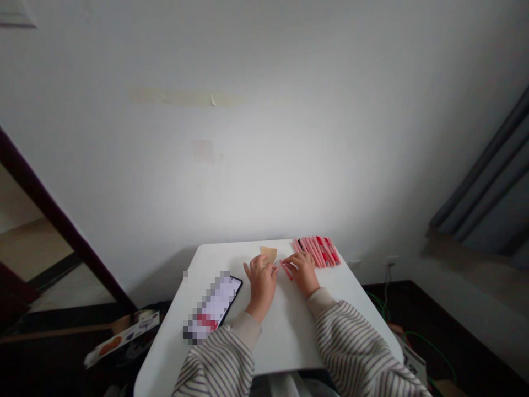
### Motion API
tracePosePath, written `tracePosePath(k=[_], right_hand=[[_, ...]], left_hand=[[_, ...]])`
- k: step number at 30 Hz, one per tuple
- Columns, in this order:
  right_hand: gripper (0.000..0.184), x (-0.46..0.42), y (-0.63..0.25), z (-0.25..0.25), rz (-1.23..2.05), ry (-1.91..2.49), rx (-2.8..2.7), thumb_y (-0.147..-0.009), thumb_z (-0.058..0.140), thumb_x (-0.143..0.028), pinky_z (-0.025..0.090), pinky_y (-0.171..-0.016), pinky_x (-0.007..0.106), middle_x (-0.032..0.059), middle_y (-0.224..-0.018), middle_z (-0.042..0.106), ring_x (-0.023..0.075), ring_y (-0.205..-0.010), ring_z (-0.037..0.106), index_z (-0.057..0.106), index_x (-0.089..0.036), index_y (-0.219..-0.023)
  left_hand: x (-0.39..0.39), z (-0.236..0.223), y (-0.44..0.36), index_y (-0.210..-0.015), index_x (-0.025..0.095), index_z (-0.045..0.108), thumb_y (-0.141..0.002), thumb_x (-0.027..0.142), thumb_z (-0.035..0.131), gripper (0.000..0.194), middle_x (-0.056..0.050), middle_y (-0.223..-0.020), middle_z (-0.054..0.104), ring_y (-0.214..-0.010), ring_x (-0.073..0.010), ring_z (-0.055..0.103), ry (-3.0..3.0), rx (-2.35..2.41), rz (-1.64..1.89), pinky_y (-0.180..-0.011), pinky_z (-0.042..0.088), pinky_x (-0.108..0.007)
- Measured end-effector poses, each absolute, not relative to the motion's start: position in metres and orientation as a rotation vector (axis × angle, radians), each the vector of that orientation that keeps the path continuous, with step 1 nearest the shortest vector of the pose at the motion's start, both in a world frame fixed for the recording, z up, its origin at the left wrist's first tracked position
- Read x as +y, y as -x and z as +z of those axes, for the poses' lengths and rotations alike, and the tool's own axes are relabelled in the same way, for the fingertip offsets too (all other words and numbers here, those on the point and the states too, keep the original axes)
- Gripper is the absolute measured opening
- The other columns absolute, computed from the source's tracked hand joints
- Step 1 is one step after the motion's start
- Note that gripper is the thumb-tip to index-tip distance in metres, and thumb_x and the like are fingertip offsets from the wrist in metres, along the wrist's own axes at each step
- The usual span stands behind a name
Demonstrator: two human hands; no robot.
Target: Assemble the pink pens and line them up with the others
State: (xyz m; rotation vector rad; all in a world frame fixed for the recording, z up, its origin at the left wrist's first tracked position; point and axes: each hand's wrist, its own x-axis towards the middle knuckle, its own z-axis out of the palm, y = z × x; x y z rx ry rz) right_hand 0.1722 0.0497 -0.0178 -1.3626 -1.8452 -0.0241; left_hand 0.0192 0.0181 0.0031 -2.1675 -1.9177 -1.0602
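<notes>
Over the middle of the table, my right hand (303, 272) has its thumb and fingers closed on a slim pink pen (286, 271). My left hand (261, 282) is just to the left, thumb and forefinger pinched together near the pen's far end and the other fingers raised. Whatever sits in that pinch is too small to make out. Behind my left fingers lies a small tan piece of paper (269, 253), partly covered by them. A row of pink and red pens (317, 252) lies side by side beyond my right hand, at the table's back right.
A phone (215, 309), its screen partly pixelated, lies left of my left hand on the white table (289, 342). The back edge stands close to a white wall (289, 138). Boxes lie on the floor at left; green cables (380, 306) run at right.
</notes>
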Motion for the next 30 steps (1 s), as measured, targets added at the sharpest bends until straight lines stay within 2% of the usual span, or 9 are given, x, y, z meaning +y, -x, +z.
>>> tracePosePath(k=[13,30], right_hand=[[0.014,0.0455,-0.1701,-0.0115,-0.016,1.383,-1.842,-0.086,0.059,-0.032,0.03,-0.086,0.034,0.0033,-0.091,0.064,0.0213,-0.096,0.049,0.072,-0.031,-0.09],[0.013,0.0468,-0.1719,-0.0154,0.004,1.346,-1.831,-0.085,0.062,-0.032,0.03,-0.089,0.037,0.0035,-0.09,0.065,0.0224,-0.098,0.047,0.073,-0.031,-0.09]], left_hand=[[0.0193,0.0013,-0.0185,-0.085,0.026,0.069,-0.082,0.028,0.058,0.012,-0.005,-0.122,0.055,-0.121,-0.0241,0.042,2.197,-1.923,-1.052,-0.111,0.018,-0.059],[0.0195,0.0033,-0.0191,-0.086,0.025,0.068,-0.083,0.025,0.055,0.013,-0.005,-0.121,0.055,-0.121,-0.0225,0.043,2.256,-1.922,-1.095,-0.112,0.017,-0.058]])
